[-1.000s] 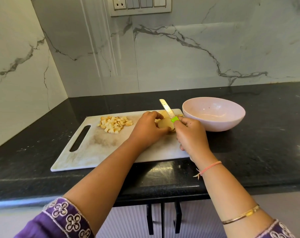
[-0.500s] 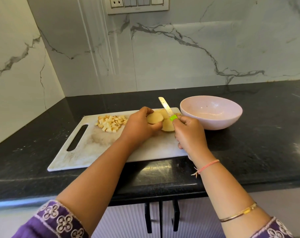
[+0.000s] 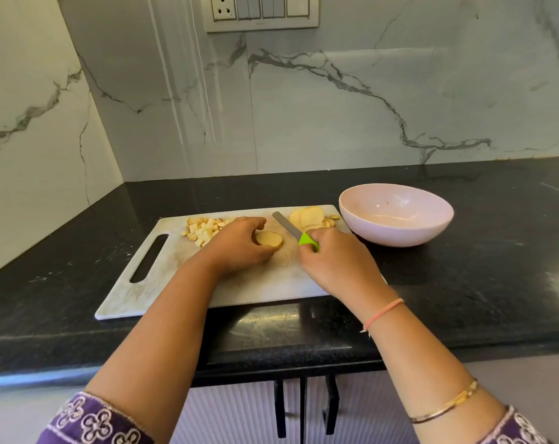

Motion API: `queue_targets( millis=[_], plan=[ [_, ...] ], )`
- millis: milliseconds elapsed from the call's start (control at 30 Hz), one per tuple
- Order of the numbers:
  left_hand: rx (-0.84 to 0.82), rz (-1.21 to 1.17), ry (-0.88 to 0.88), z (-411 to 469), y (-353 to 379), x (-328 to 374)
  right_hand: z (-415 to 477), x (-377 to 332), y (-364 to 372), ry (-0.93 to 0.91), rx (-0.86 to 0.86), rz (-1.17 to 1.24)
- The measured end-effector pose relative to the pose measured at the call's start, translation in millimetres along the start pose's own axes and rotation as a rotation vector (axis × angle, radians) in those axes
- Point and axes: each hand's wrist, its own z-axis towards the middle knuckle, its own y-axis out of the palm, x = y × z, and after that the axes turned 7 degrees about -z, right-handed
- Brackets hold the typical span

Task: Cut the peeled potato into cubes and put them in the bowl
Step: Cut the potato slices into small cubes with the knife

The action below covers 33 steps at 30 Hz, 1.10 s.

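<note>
The potato chunk is lying cut face up at the middle of the cutting board; round slices are overlapping at its far right corner, pale cubes are piling along its far edge, and the pink bowl is standing upright on the bench beside that corner

Glossy black speckled stone counter

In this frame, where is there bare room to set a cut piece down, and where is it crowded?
Free: the near-left part of the cutting board, between its handle slot and the left hand; also the counter right of the bowl. Crowded: the board's far edge, where cubes, potato piece, knife and slices sit close, the right hand beside them.
</note>
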Motion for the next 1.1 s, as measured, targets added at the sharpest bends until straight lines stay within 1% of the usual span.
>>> queue_targets(
  millis=[133,367,567,700,933,1100],
  plan=[
    [0.001,-0.007,-0.017,0,-1,-1,-1,-11,-8,-0.027,-0.081,-0.144],
    [0.010,-0.040,-0.028,-1,-2,-1,8,-32,-23,-0.008,-0.174,-0.227],
    [0.009,-0.068,-0.050,-1,1,1,10,-45,-27,-0.053,-0.160,-0.365],
    [0.021,-0.071,-0.057,1,-1,3,2,-48,-26,-0.143,-0.108,-0.444],
    [0.034,-0.074,-0.083,0,-5,-1,-27,-53,-40,-0.218,-0.150,-0.474],
    [0.018,-0.076,-0.085,-5,0,-2,-46,-51,-58,-0.199,-0.177,-0.485]
  ],
)
